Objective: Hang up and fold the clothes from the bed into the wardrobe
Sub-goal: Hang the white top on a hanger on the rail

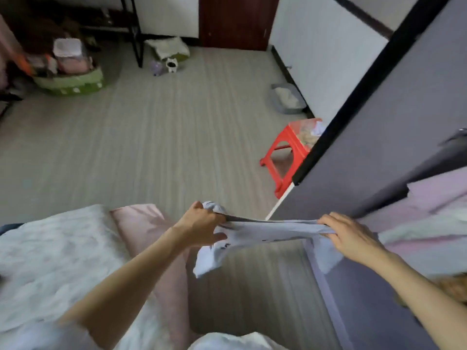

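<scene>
Clothing in mid-air: a pale garment (pixel 265 229) with dark print is stretched taut between two bare hands above the floor, near the front edge of the wardrobe. The left hand (pixel 202 224) clenches one bunched end, a knot of cloth poking out above its fingers and a loose flap hanging below. The right hand (pixel 353 234) pinches the other end, fingers curled over the fabric, with more cloth drooping beneath. To the left lies the bed (pixel 50 248), covered in a white quilt with a pink pillow (pixel 141 221) at its edge. To the right stands the grey-purple wardrobe (pixel 391 137), pink and white fabric on its shelf. Farther off, a red stool (pixel 283 157) sits on the striped floor (pixel 151 137) beside the wardrobe.
</scene>
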The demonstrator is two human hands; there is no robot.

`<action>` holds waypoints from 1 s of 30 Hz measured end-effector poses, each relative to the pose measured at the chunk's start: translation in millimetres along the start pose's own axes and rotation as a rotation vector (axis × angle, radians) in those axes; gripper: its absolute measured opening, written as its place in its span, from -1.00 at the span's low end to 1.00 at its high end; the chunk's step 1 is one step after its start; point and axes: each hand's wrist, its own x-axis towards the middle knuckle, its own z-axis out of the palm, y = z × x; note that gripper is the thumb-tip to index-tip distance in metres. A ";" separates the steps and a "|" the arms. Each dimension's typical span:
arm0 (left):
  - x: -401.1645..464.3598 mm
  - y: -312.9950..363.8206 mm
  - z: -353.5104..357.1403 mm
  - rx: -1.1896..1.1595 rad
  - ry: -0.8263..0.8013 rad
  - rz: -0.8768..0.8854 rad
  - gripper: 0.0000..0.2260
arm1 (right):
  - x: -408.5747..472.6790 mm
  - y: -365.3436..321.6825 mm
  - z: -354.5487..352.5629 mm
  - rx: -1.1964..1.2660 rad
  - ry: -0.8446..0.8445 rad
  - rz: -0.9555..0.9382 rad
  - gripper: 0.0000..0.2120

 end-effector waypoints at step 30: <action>207.1 689.9 -241.3 -0.554 0.592 1.242 -0.83 | -489.9 362.5 -52.2 0.031 0.898 1.757 -0.70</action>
